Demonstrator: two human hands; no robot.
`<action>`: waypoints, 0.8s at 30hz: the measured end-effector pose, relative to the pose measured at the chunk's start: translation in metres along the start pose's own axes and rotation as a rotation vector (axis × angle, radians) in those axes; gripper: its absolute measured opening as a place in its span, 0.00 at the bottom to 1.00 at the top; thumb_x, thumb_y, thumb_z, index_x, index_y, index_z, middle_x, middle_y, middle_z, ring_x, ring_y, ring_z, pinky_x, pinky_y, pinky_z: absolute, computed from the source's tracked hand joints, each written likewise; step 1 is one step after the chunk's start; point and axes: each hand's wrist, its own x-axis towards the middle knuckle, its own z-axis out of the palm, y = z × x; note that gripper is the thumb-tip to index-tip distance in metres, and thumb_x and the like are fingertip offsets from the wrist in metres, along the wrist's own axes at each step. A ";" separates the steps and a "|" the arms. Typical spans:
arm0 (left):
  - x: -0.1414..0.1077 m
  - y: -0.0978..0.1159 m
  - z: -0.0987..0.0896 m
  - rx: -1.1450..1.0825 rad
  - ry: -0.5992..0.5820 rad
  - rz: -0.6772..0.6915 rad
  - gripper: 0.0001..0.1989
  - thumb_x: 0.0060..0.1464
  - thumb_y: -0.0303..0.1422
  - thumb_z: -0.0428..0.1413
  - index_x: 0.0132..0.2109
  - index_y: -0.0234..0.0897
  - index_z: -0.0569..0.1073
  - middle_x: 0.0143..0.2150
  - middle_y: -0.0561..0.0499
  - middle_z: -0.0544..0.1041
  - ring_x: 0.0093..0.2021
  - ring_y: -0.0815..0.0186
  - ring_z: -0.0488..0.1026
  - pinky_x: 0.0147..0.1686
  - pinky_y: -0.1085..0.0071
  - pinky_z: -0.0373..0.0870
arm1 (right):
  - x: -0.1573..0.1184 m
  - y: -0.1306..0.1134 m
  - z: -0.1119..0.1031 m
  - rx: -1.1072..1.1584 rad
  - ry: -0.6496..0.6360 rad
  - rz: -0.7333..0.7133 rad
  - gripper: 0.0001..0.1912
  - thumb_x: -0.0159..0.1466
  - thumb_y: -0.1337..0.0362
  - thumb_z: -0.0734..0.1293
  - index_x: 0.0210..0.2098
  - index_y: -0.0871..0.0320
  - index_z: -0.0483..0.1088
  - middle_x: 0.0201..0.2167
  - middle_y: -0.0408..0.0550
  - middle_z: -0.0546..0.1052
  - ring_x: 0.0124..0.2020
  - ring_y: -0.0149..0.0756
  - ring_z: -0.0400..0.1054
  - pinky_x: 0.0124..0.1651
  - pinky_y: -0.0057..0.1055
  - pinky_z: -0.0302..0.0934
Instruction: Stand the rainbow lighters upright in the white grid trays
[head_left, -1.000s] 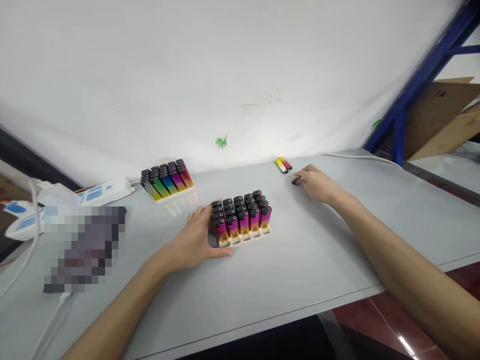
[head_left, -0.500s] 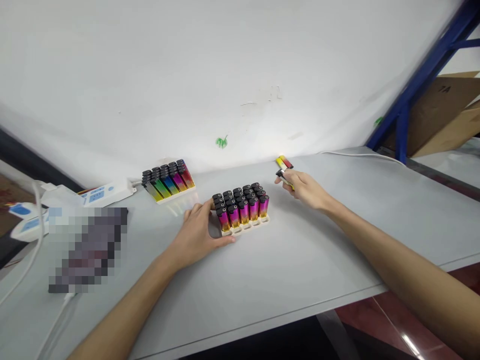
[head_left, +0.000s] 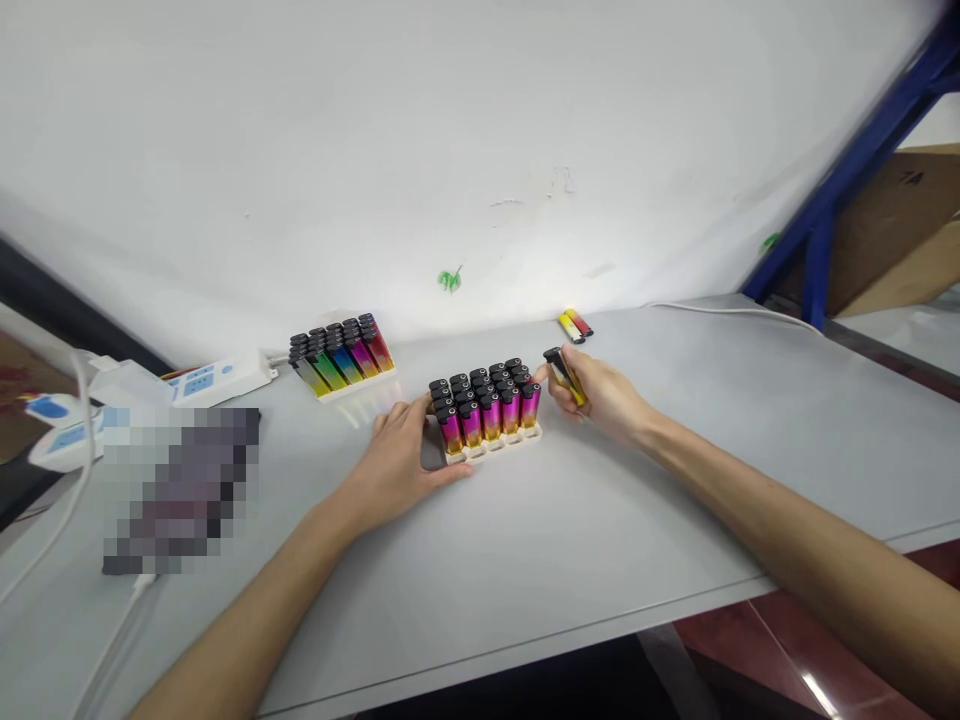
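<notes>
A cream-coloured rack stands in the middle of the table, with several magenta-and-gold lighters upright in it and the front row of slots vacant. My left hand grips the rack's left end, thumb along the front edge and fingers behind. Just right of the rack, my right hand pinches a silver-and-yellow lighter, its black top tilted up and to the left. Part of that lighter is hidden by my fingers. Beyond this hand, a yellow lighter and a red lighter lie side by side near the wall.
A second rack of multicoloured lighters stands at the back left. White power strips with cables and a blurred-out dark device are on the left. A white cable runs along the wall at right, near a blue metal frame.
My right hand has drawn the silver-and-yellow lighter away from the two lying by the wall, down towards the rack. My left hand keeps its place on the rack. The view has shifted slightly.
</notes>
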 end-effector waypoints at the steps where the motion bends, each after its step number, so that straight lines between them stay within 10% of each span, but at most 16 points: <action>1: 0.000 0.000 0.000 0.004 -0.002 0.004 0.39 0.51 0.54 0.60 0.65 0.46 0.58 0.53 0.46 0.72 0.54 0.49 0.66 0.55 0.53 0.62 | 0.000 -0.001 0.000 0.018 0.004 -0.012 0.24 0.67 0.40 0.59 0.33 0.55 0.65 0.24 0.40 0.62 0.24 0.30 0.57 0.24 0.28 0.55; 5: 0.000 0.001 -0.002 0.002 -0.015 0.010 0.40 0.52 0.55 0.60 0.65 0.45 0.57 0.54 0.45 0.71 0.55 0.49 0.66 0.55 0.53 0.62 | -0.002 -0.005 0.000 0.028 0.015 -0.026 0.21 0.64 0.43 0.67 0.36 0.51 0.57 0.27 0.38 0.67 0.25 0.31 0.63 0.22 0.26 0.55; 12: 0.001 -0.002 -0.002 -0.028 -0.015 0.010 0.40 0.50 0.56 0.60 0.63 0.44 0.60 0.56 0.44 0.71 0.59 0.47 0.65 0.56 0.52 0.64 | -0.002 -0.010 -0.002 0.153 0.073 0.115 0.29 0.67 0.38 0.55 0.22 0.54 0.51 0.16 0.33 0.44 0.17 0.25 0.33 0.19 0.27 0.33; 24: 0.001 0.001 -0.004 -0.056 -0.034 -0.026 0.43 0.46 0.56 0.63 0.63 0.40 0.61 0.54 0.43 0.71 0.57 0.47 0.66 0.55 0.52 0.64 | -0.002 -0.019 -0.005 0.226 0.217 0.144 0.27 0.67 0.46 0.54 0.18 0.54 0.48 0.14 0.35 0.44 0.16 0.25 0.33 0.19 0.28 0.32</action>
